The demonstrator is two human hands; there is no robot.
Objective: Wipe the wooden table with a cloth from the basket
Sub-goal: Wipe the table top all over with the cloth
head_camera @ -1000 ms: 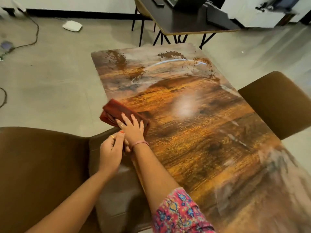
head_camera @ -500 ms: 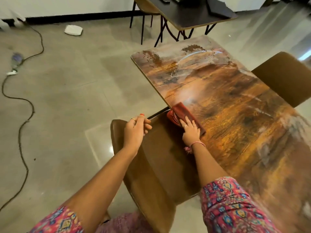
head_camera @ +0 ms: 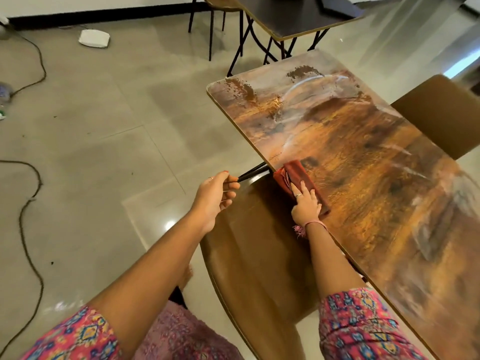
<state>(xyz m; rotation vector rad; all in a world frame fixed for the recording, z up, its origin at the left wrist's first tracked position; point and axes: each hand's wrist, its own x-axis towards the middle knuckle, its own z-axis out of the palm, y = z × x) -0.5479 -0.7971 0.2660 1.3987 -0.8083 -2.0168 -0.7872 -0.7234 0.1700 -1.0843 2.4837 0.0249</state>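
The wooden table (head_camera: 368,162) has a glossy brown and orange top and runs from the upper middle to the lower right. A folded dark red cloth (head_camera: 296,172) lies at its left edge. My right hand (head_camera: 306,203) lies flat on the cloth's near half and presses it onto the table. My left hand (head_camera: 214,194) hovers to the left with loosely curled fingers and holds nothing; its fingertips are at the top edge of the brown chair back (head_camera: 259,245). The basket is out of view.
A second brown chair (head_camera: 441,113) stands at the table's far side. A dark folding table (head_camera: 291,19) with black legs stands beyond. On the tiled floor to the left lie a cable (head_camera: 31,229) and a white device (head_camera: 94,38).
My view has swung left and back, so the table now sits further right. My right hand stays on the cloth at the table's edge. My left hand has loosened from the chair back.
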